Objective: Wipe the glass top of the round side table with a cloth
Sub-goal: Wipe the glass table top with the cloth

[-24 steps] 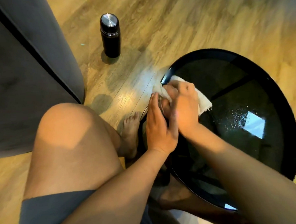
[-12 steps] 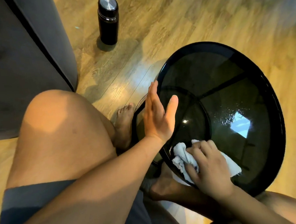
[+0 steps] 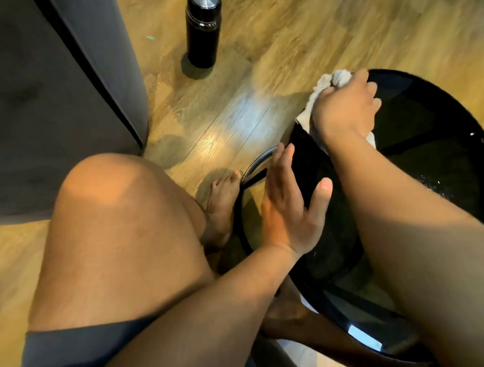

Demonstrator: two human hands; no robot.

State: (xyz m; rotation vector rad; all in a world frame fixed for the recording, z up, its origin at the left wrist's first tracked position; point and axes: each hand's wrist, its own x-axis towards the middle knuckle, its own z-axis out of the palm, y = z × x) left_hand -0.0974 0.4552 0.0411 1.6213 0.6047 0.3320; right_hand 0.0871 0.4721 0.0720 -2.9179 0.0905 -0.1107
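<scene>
A: Two hands in play! The right hand (image 3: 343, 110) clutches the one cloth (image 3: 337, 78), bunched on the glass top (image 3: 429, 134) at its far-left rim.

B: The left hand (image 3: 290, 209) is flat, fingers straight, thumb out, at the near rim. One black flask (image 3: 202, 31) stands on the floor.

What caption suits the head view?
Right hand grips a white cloth on the round black glass table top; flat left hand at its rim.

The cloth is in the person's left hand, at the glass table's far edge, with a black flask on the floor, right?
No. The head view shows the cloth in the right hand; the left hand is open, holding nothing. The far edge of the glass table and the black flask are as you say.
</scene>
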